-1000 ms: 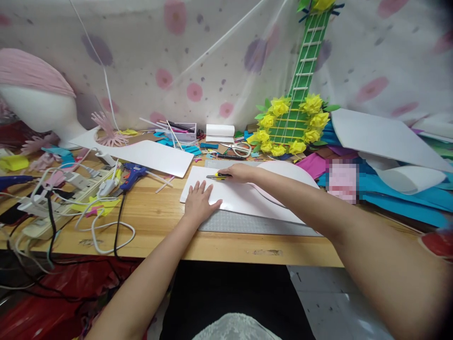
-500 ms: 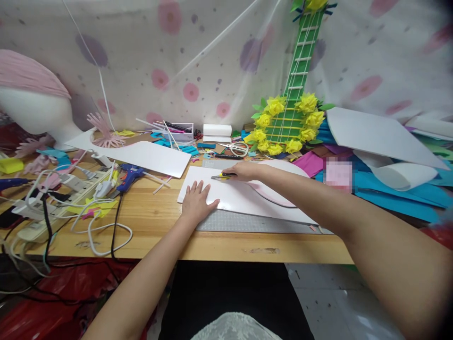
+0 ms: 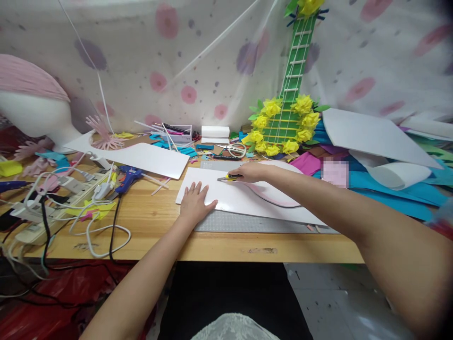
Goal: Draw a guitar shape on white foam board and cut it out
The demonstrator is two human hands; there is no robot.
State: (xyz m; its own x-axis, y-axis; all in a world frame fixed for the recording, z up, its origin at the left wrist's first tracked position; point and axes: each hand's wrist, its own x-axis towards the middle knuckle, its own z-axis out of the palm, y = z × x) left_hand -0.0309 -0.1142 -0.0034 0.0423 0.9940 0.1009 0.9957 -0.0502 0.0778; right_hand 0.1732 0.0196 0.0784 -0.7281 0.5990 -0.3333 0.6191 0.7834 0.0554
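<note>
White foam sheet (image 3: 226, 196) lies flat on a grey cutting mat (image 3: 247, 222) at the wooden tabletop's (image 3: 148, 222) near edge. Right hand (image 3: 252, 172) is clamped on a yellow-black utility knife (image 3: 229, 177), blade on the sheet; left hand (image 3: 196, 204) presses flat, fingers spread. A clean cut likely needs steady pressure, with the fingers clear of the blade.

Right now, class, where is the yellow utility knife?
In the head view, the yellow utility knife is in the right hand, its tip on the white sheet, just beyond the flat left hand.
</note>
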